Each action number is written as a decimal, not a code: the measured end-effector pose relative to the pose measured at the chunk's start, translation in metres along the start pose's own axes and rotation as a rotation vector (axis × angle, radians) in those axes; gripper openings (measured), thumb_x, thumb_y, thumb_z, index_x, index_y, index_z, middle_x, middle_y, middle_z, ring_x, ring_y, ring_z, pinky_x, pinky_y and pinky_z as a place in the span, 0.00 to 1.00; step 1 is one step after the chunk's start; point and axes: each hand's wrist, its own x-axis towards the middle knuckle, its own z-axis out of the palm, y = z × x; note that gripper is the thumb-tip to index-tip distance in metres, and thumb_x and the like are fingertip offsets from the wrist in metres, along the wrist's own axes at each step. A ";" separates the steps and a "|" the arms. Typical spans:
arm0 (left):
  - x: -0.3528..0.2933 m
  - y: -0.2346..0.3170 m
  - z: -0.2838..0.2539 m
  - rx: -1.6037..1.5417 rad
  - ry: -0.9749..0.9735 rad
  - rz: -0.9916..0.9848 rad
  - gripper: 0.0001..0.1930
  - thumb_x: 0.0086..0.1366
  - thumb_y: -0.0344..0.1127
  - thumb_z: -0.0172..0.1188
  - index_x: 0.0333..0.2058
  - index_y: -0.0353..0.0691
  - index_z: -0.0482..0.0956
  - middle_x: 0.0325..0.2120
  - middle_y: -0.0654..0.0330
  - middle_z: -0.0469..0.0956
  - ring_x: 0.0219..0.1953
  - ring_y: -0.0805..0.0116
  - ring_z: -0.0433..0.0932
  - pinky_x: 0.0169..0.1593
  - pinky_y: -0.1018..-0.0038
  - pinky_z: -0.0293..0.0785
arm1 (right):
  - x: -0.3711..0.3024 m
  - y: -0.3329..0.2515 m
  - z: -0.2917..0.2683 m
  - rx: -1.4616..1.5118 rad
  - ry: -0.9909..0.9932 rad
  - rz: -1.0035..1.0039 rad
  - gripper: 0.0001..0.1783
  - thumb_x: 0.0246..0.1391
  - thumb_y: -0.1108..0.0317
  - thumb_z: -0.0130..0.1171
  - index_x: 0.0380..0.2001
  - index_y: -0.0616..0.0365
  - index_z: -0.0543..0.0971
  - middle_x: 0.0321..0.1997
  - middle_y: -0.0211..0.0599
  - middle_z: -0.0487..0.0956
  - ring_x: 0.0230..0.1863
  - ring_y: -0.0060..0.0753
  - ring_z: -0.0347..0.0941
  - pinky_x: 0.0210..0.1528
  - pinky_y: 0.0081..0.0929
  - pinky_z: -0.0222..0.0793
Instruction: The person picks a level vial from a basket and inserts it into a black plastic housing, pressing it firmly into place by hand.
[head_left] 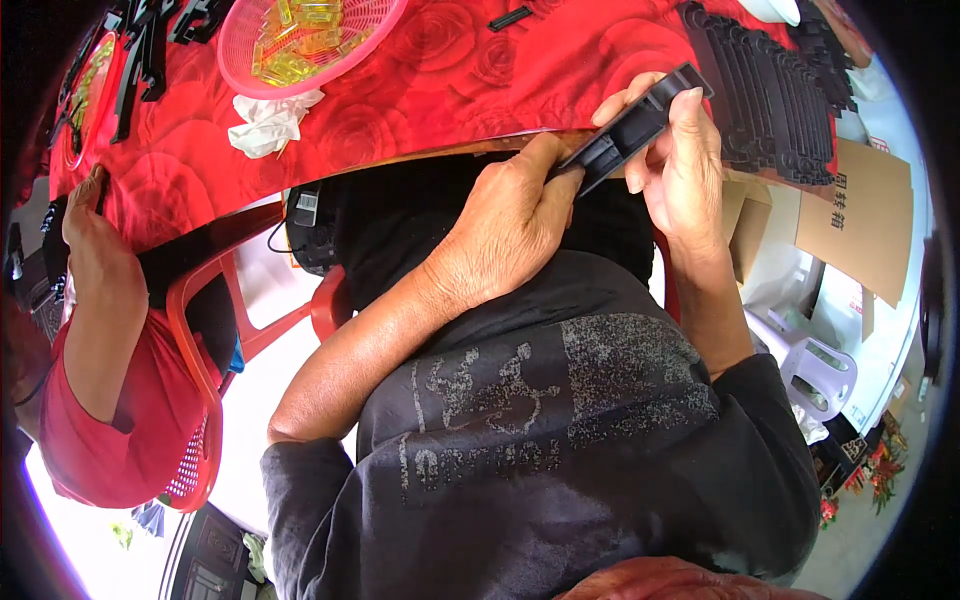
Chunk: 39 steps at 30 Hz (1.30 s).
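Note:
Both my hands hold one long black plastic part (632, 132), a narrow piece with a hollow channel, tilted up toward the far right above the table's near edge. My left hand (515, 215) grips its lower end, thumb and fingers closed round it. Around the upper end, my right hand (685, 165) is closed, thumb on the near side and fingers behind. What lies inside the channel is too dark to make out. Just right of my right hand, a row of similar long black parts (765, 100) lies side by side on the table.
A pink basket (228, 55) holds several clear yellow pieces (300, 40); crumpled white tissue (270, 122) lies beside it on the red rose-patterned tablecloth (400, 120). A small black piece (510, 18) lies farther back. At left, a person in a red sleeve (135, 420) sits close. A cardboard box (855, 215) stands right.

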 end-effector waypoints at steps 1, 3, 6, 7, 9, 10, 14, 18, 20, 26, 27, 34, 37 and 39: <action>0.000 0.002 0.000 0.001 0.002 -0.001 0.11 0.73 0.34 0.46 0.43 0.32 0.72 0.21 0.63 0.73 0.23 0.76 0.73 0.30 0.76 0.72 | 0.000 -0.001 0.000 0.002 -0.001 0.000 0.28 0.71 0.46 0.33 0.43 0.61 0.73 0.35 0.46 0.82 0.15 0.16 0.65 0.17 0.14 0.64; 0.001 0.007 0.001 -0.053 -0.034 -0.025 0.11 0.74 0.34 0.45 0.44 0.32 0.71 0.21 0.64 0.72 0.23 0.77 0.72 0.30 0.77 0.71 | 0.000 -0.005 0.001 -0.106 -0.023 0.001 0.31 0.70 0.42 0.32 0.42 0.61 0.71 0.36 0.46 0.80 0.15 0.15 0.62 0.15 0.11 0.58; 0.003 0.005 0.002 -0.065 -0.051 -0.012 0.11 0.74 0.34 0.44 0.43 0.32 0.70 0.21 0.65 0.71 0.23 0.77 0.71 0.29 0.77 0.70 | 0.000 -0.009 0.001 -0.116 -0.013 0.002 0.31 0.70 0.43 0.32 0.43 0.61 0.71 0.36 0.46 0.80 0.15 0.15 0.63 0.15 0.11 0.58; 0.003 0.005 0.003 -0.065 -0.052 -0.012 0.11 0.74 0.34 0.44 0.43 0.32 0.70 0.21 0.65 0.71 0.23 0.77 0.71 0.29 0.77 0.70 | 0.000 -0.010 0.001 -0.116 -0.013 0.001 0.31 0.70 0.43 0.32 0.43 0.61 0.71 0.36 0.46 0.80 0.15 0.15 0.63 0.15 0.11 0.58; 0.005 0.004 0.004 -0.114 -0.019 -0.001 0.11 0.71 0.34 0.49 0.44 0.32 0.73 0.17 0.56 0.74 0.22 0.64 0.78 0.29 0.68 0.72 | 0.000 -0.011 0.001 -0.091 -0.015 -0.003 0.30 0.70 0.43 0.32 0.43 0.61 0.71 0.36 0.46 0.80 0.14 0.15 0.62 0.15 0.11 0.59; 0.005 0.004 0.004 -0.115 -0.019 -0.001 0.11 0.71 0.34 0.49 0.44 0.32 0.73 0.17 0.56 0.74 0.22 0.64 0.78 0.29 0.68 0.72 | 0.000 -0.010 0.001 -0.092 -0.015 -0.003 0.30 0.70 0.43 0.32 0.43 0.61 0.71 0.36 0.46 0.80 0.14 0.15 0.62 0.15 0.11 0.59; 0.004 0.007 0.002 -0.129 -0.055 -0.011 0.11 0.74 0.36 0.47 0.41 0.33 0.72 0.18 0.62 0.72 0.21 0.73 0.73 0.27 0.75 0.69 | -0.002 -0.010 0.006 -0.111 -0.012 0.009 0.30 0.70 0.43 0.33 0.44 0.61 0.71 0.36 0.45 0.81 0.13 0.14 0.62 0.15 0.11 0.58; 0.005 0.005 0.001 -0.168 -0.033 -0.042 0.12 0.72 0.38 0.50 0.40 0.32 0.74 0.15 0.62 0.72 0.19 0.72 0.74 0.26 0.72 0.70 | -0.001 -0.010 0.009 -0.133 -0.013 0.015 0.30 0.70 0.44 0.33 0.45 0.61 0.72 0.35 0.45 0.81 0.13 0.14 0.62 0.15 0.11 0.58; 0.006 0.003 0.000 -0.175 -0.028 -0.038 0.13 0.72 0.39 0.51 0.39 0.32 0.74 0.15 0.62 0.72 0.19 0.73 0.74 0.26 0.72 0.70 | -0.001 -0.010 0.010 -0.134 -0.009 0.021 0.30 0.70 0.44 0.33 0.45 0.61 0.72 0.35 0.45 0.81 0.13 0.14 0.62 0.14 0.10 0.58; 0.006 0.006 0.001 -0.256 -0.045 -0.062 0.15 0.73 0.41 0.50 0.37 0.33 0.75 0.14 0.64 0.71 0.17 0.76 0.72 0.24 0.74 0.68 | -0.003 -0.010 0.008 -0.145 0.001 0.057 0.30 0.70 0.44 0.33 0.44 0.61 0.72 0.35 0.45 0.81 0.14 0.14 0.63 0.13 0.10 0.57; 0.006 0.008 0.001 -0.262 -0.065 -0.069 0.15 0.73 0.41 0.50 0.37 0.33 0.76 0.14 0.65 0.71 0.17 0.77 0.72 0.23 0.75 0.68 | -0.004 -0.011 0.008 -0.146 0.012 0.084 0.30 0.70 0.44 0.33 0.44 0.61 0.72 0.35 0.45 0.81 0.14 0.14 0.64 0.13 0.10 0.56; 0.005 0.009 0.004 -0.284 -0.088 -0.073 0.19 0.76 0.45 0.42 0.30 0.37 0.70 0.16 0.68 0.66 0.18 0.80 0.64 0.23 0.80 0.63 | -0.005 -0.012 0.012 -0.153 0.021 0.091 0.29 0.70 0.44 0.32 0.44 0.60 0.72 0.35 0.44 0.81 0.16 0.13 0.65 0.13 0.09 0.55; 0.007 0.007 0.005 -0.245 -0.070 -0.021 0.20 0.77 0.46 0.42 0.30 0.38 0.70 0.15 0.69 0.65 0.17 0.80 0.63 0.23 0.80 0.62 | -0.004 -0.011 0.012 -0.143 0.016 0.066 0.30 0.70 0.44 0.32 0.44 0.60 0.72 0.35 0.44 0.81 0.16 0.13 0.66 0.13 0.09 0.55; 0.009 0.005 0.005 -0.194 -0.071 -0.020 0.20 0.77 0.46 0.41 0.29 0.39 0.70 0.14 0.69 0.64 0.17 0.81 0.61 0.22 0.80 0.59 | -0.004 -0.011 0.010 -0.183 0.000 0.071 0.30 0.70 0.44 0.32 0.44 0.61 0.72 0.35 0.44 0.81 0.16 0.13 0.66 0.13 0.09 0.56</action>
